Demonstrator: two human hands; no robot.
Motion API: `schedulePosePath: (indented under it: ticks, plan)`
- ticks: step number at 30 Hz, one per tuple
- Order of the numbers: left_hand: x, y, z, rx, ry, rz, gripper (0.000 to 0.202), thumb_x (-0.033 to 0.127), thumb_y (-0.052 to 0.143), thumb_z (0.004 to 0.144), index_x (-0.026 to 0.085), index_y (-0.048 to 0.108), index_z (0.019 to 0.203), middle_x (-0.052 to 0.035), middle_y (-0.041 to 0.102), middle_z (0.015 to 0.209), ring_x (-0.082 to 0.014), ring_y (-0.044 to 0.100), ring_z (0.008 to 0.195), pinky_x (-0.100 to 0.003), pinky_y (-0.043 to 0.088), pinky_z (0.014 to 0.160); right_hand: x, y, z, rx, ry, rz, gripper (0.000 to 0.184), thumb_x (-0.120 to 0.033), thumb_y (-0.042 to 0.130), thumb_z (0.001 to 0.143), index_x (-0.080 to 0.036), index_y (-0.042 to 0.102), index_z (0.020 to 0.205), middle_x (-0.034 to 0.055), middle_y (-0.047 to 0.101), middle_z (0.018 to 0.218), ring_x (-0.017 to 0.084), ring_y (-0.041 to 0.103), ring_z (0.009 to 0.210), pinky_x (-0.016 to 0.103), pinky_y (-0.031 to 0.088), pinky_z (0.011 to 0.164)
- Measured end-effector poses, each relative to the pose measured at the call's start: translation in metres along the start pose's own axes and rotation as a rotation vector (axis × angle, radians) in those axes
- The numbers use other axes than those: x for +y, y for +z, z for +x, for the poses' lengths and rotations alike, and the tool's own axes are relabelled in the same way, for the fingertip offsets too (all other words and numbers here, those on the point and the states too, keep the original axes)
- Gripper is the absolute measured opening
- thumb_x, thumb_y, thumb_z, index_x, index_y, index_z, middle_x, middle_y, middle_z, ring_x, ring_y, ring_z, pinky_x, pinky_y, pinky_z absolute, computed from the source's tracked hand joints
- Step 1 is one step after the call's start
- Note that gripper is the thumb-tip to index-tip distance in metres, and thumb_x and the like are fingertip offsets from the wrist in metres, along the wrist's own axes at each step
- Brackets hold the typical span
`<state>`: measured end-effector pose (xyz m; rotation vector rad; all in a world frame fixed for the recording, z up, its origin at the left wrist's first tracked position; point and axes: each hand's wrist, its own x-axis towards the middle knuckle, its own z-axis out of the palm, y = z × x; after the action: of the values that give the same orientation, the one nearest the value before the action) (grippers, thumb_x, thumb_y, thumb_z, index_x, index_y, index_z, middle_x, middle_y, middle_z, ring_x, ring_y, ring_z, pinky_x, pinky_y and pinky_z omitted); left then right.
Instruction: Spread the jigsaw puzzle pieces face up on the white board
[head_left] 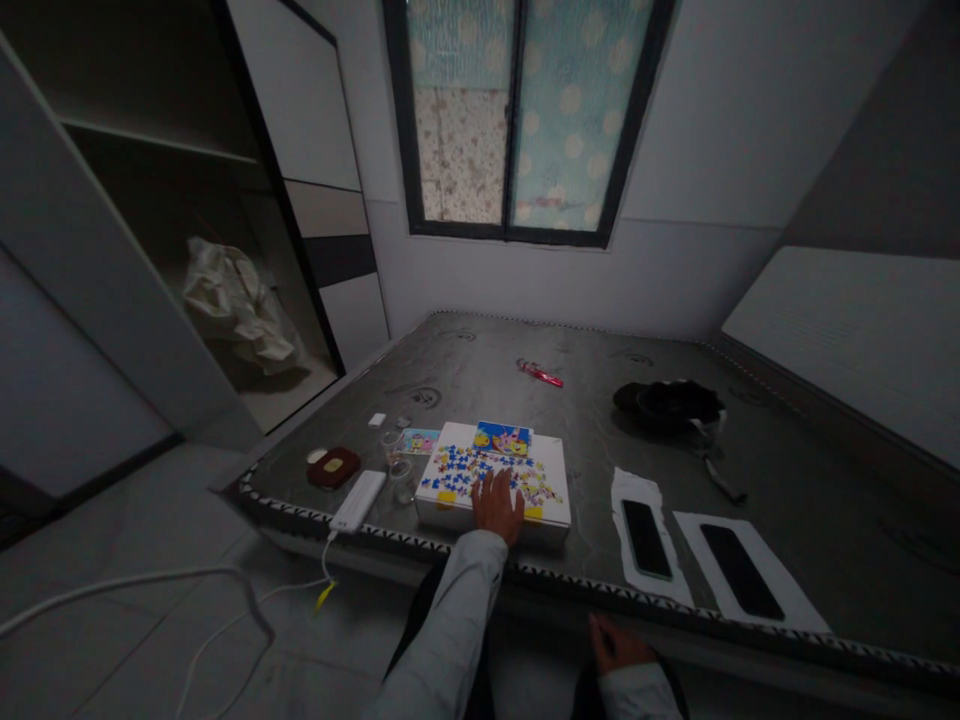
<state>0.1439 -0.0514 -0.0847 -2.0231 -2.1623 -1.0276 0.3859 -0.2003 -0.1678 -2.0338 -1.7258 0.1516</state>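
Observation:
My left hand point(498, 506) lies flat with its fingers spread on loose jigsaw pieces point(465, 472), blue and yellow, scattered over a white board point(551, 505) at the near edge of a dark grey mattress point(525, 400). A small assembled picture patch point(502, 438) sits at the board's far edge. My right hand point(616, 645) rests low in front of the mattress edge, fingers curled, with nothing seen in it.
Two dark phones point(646, 538) point(741, 572) lie on white paper to the right. A white power bank point(358, 500) with a cable, a dark red case point(333, 467) and a small card point(420, 441) lie left. Black cloth point(667, 403) and a red object point(541, 375) lie further back.

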Motion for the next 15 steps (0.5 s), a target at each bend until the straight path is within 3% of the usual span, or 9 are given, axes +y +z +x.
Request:
schedulePosePath:
  ticks: [6,10,15]
  plan:
    - [0.0,-0.006,0.005,-0.021,0.009,0.002,0.051,0.033,0.048,0.094,0.025,0.056,0.144,-0.0091,0.056,0.15,-0.0298,0.047,0.14,-0.056,0.031,0.119,-0.006,-0.008,0.002,-0.009,0.019,0.05,0.044,-0.051,0.04,0.079,-0.038,0.081,0.07,0.0053,0.081,0.075,0.034,0.077,0.073,0.043,0.061,0.067]
    - [0.0,-0.007,0.016,-0.011,-0.057,0.045,0.051,0.037,0.047,0.095,0.025,0.057,0.143,-0.0096,0.054,0.151,-0.0301,0.044,0.143,-0.056,0.027,0.12,-0.003,-0.001,0.0,0.078,0.018,0.089,0.039,-0.051,0.044,0.076,-0.039,0.079,0.065,0.0067,0.08,0.073,0.034,0.076,0.069,0.043,0.062,0.066]
    - [0.003,-0.004,0.031,-0.005,-0.093,0.071,0.054,0.042,0.045,0.097,0.021,0.055,0.145,-0.012,0.054,0.151,-0.0317,0.039,0.147,-0.057,0.02,0.123,0.003,0.011,-0.001,0.116,0.0,0.082,0.039,-0.052,0.042,0.077,-0.044,0.078,0.063,-0.0002,0.078,0.066,0.034,0.076,0.065,0.045,0.062,0.062]
